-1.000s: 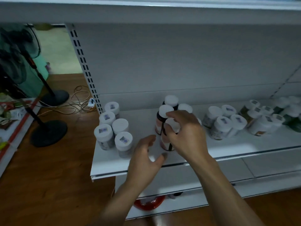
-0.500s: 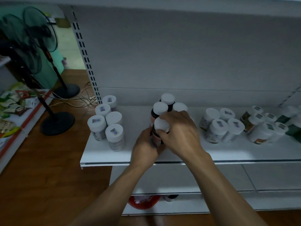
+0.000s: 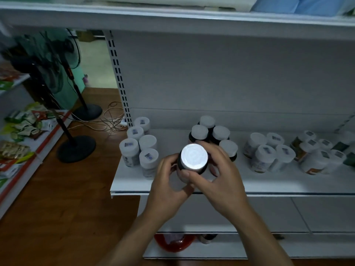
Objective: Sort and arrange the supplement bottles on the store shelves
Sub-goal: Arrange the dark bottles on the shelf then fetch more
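- Now, both hands are wrapped on one dark round supplement bottle with a white screw cap (image 3: pixel 194 158), lifted off the white metal shelf (image 3: pixel 288 186) above its front edge.
- Left hand (image 3: pixel 167 183) curls round the bottle's left side; right hand (image 3: pixel 222 181) curls round the right, its thumb pressed on the near face just under the cap.
- The bottle sits right between the two palms, cap up toward the camera, long axis roughly upright; fingers and cap hide most of the body.
- Here's what the next move turns on: the cluster of four matching dark bottles with white caps (image 3: pixel 199 132) stands straight beyond the fingertips, just behind the held one.
- The right hand is the nearer one, its knuckles just beside the cluster's closest bottle; the left is a touch further off.
- A gap shows beyond the left fingertips, at the cluster's front corner. My read: that's the slot, so push forward and set down upright.
- Outboard of the left hand, five pale white-capped plastic bottles (image 3: pixel 129 150); outboard of the right, more white-capped tubs (image 3: pixel 266 156), well apart.
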Available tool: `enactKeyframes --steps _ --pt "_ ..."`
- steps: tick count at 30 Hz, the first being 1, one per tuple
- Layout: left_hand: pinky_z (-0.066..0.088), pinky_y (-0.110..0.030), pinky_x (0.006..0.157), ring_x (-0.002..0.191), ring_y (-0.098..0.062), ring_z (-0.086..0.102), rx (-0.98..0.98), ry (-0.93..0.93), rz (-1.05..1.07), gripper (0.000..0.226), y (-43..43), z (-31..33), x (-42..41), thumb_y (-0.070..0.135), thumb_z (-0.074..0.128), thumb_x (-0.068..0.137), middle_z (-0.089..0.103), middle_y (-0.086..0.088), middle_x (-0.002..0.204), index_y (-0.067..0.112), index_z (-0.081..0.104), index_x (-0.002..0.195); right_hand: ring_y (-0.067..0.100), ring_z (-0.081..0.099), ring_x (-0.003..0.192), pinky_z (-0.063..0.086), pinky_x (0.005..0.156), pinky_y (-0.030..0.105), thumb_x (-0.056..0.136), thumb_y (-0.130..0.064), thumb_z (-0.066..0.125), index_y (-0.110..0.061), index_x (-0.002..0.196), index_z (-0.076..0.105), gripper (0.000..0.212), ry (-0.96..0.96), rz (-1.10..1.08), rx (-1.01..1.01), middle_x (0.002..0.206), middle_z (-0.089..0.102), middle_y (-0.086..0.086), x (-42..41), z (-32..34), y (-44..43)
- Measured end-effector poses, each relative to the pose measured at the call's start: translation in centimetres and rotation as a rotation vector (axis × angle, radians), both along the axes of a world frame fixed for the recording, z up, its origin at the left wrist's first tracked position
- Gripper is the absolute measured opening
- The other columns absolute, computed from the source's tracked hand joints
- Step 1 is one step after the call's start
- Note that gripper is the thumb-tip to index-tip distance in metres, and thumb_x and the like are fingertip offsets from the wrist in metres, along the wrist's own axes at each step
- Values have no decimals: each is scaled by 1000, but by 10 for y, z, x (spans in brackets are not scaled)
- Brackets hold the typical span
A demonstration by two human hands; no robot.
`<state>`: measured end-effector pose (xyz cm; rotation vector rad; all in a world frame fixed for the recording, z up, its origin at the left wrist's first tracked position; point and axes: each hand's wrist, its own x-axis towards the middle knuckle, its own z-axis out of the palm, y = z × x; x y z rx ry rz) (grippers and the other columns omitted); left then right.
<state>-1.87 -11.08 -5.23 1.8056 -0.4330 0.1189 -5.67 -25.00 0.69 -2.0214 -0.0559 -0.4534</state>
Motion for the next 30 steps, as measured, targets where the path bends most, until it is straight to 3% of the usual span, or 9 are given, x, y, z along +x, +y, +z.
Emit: enactKeyframes --steps 3,10,13,16,18,23,25,27,30 --pt "43 -14 97 123 -5 52 -8 -62 -21 65 8 6 -6 38 78 72 52 22 128 49 43 126 5 51 123 44 93 21 71 -37 79 -30 126 59 58 -67 -35 -35 126 57 -18 -10 5 9" --pt "36 -2 94 125 12 43 15 -18 -131 77 28 6 -14 39 82 74 44 43 129 72 31 123 14 56 119 46 93 22 72 -36 79 -29 122 60 54 -152 -27 25 123 60 -16 -29 11 28" --pt "44 -11 93 123 2 50 -6 -19 -107 70 36 5 -18 49 78 70 51 30 129 60 39 126 15 61 113 51 88 26 74 -33 77 -29 121 58 51 -84 5 257 118 63 -12 -34 5 28" --pt "50 -28 99 122 -7 55 -107 5 -97 72 47 7 -25 38 79 69 55 23 128 45 43 131 12 65 105 54 80 26 79 -23 68 -28 121 58 44 61 -20 580 111 68 -8 -35 0 17" --pt "48 -36 104 125 -9 54 -206 36 -110 75 51 11 -27 32 80 67 57 20 129 36 44 132 15 66 104 53 79 30 81 -26 60 -25 118 61 37 151 -19 675 110 71 -4 -32 -5 11" --pt "46 -29 104 131 -9 49 -331 14 -102 78 40 35 -24 24 78 68 56 19 133 26 39 135 22 65 103 54 72 33 80 -30 58 -22 121 62 42 332 58 894 116 70 5 -21 -11 2" --pt "45 -31 105 134 -14 47 -365 -9 -117 80 27 46 -28 22 79 70 54 13 139 25 37 138 29 63 108 57 78 39 84 -26 59 -16 126 61 43 368 99 1028 122 67 12 -20 -11 -3" --pt "43 -35 107 137 -20 45 -370 -56 -155 82 13 55 -31 25 82 74 51 6 144 26 36 142 36 59 118 55 87 43 93 -22 47 -5 130 58 42 368 184 1147 129 62 19 -20 -9 -8" --pt "42 -41 109 138 -23 44 -318 -127 -204 82 -4 63 -34 21 81 77 48 1 147 25 34 144 34 62 114 57 85 40 99 -16 33 2 127 59 42 373 275 1332 126 63 22 -21 -8 -15"
